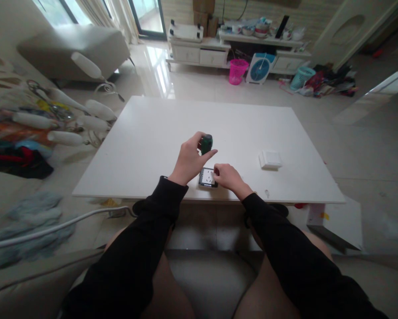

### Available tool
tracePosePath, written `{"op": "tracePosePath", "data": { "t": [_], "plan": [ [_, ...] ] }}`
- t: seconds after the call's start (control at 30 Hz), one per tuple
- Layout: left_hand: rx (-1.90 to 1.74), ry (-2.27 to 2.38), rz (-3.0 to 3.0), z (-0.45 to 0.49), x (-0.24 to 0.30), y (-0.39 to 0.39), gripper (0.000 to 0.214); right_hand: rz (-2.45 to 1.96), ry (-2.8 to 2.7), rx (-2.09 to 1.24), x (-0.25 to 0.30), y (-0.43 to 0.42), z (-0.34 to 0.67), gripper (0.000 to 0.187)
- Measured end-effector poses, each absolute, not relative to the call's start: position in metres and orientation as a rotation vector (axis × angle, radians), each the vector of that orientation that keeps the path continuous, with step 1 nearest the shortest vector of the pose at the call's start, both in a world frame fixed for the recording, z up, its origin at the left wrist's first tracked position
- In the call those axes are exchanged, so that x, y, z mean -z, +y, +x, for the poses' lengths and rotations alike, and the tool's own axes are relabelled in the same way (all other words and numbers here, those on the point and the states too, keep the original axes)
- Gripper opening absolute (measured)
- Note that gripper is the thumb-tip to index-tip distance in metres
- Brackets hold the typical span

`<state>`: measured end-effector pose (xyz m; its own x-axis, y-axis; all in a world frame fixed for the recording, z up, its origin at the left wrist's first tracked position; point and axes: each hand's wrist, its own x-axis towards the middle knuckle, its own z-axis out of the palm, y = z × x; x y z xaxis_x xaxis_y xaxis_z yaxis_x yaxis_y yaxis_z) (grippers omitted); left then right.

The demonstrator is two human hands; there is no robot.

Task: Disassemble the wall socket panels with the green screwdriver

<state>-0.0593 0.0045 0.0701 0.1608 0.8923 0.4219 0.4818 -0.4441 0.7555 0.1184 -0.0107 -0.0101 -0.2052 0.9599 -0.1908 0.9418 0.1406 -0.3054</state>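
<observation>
A dark green screwdriver handle [206,144] stands upright in my left hand [190,158]. My fingers wrap behind it, the thumb reaches out to the right, and its shaft does not show. Just below lies a wall socket panel [208,177], with a white slotted face and a dark frame, flat near the table's front edge. My right hand [228,176] is closed in a pinch at the panel's right side. Whatever its fingertips hold is hidden or too small to name.
On the white table [159,128], a white square box-like piece [271,159] lies to the right. A small clear bit [267,193] is near the front edge. A lamp with white shades [97,109] stands close to the table's left side.
</observation>
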Motion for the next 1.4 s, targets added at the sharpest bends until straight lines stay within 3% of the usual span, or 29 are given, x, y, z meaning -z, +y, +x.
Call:
{"op": "tracePosePath", "data": {
  "t": [0.53,0.83,1.23,1.4],
  "plan": [
    [-1.215,1.309,1.981,-0.060,-0.072,0.003,0.028,-1.941,-2.208,-0.491,0.009,0.004,0.141,0.019],
    [-1.197,1.283,1.940,-0.061,-0.074,0.004,0.029,-2.222,-1.959,-0.421,0.038,0.015,0.189,0.025],
    [-1.184,1.246,1.956,-0.065,-0.071,0.006,0.029,-2.280,-1.821,-0.428,0.062,0.014,0.205,0.020],
    [-1.173,1.225,1.914,-0.064,-0.069,0.007,0.028,-2.242,-1.860,-0.440,0.052,0.017,0.199,0.031]
  ]
}}
